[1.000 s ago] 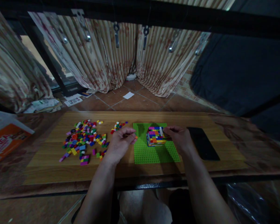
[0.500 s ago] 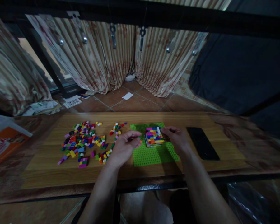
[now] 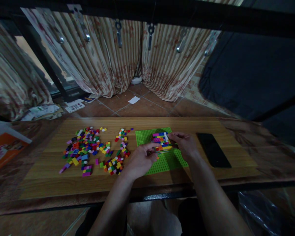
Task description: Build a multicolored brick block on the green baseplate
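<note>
A green studded baseplate [image 3: 166, 164] lies on the wooden board, and a low block of multicoloured toy bricks [image 3: 159, 137] is built up on it. My left hand [image 3: 141, 160] reaches over the plate's left side, its fingers pinched at the block's near left corner. A small orange toy brick [image 3: 157, 158] shows at those fingertips. At the block's right side is my right hand [image 3: 185, 144], thumb and fingers closed together. What sits between the right fingertips is too small and dark to make out.
Loose toy bricks [image 3: 83, 147] lie scattered over the left half of the wooden board [image 3: 51, 183]. A black phone [image 3: 212, 149] rests to the right of my right hand. An orange and white box [image 3: 6, 144] stands at the far left.
My left hand has moved right and slightly nearer, from beside the brick block to its near left corner, with the orange toy brick. My right hand stays at the block's right side.
</note>
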The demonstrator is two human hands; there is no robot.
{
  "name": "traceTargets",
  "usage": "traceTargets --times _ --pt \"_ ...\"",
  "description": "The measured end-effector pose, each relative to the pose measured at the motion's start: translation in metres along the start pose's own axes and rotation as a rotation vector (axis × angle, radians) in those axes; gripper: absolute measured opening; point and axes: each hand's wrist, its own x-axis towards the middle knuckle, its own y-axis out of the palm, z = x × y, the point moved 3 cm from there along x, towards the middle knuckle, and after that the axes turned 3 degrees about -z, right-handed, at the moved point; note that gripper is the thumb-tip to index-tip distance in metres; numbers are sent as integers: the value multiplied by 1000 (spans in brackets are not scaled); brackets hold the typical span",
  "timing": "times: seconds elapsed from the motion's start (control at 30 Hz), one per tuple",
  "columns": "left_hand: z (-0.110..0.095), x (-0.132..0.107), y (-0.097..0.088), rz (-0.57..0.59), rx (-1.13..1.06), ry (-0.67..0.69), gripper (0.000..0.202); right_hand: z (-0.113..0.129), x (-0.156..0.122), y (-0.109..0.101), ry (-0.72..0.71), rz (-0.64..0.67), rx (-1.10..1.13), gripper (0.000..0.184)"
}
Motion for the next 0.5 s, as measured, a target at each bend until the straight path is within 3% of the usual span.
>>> traceTargets --times 0.33,0.5 --pt "-3 1 -2 29 -79 -54 35 -2 -3 8 10 9 53 43" --pt "-13 1 -8 -138 -354 -102 26 3 -6 -1 -139 -70 138 39"
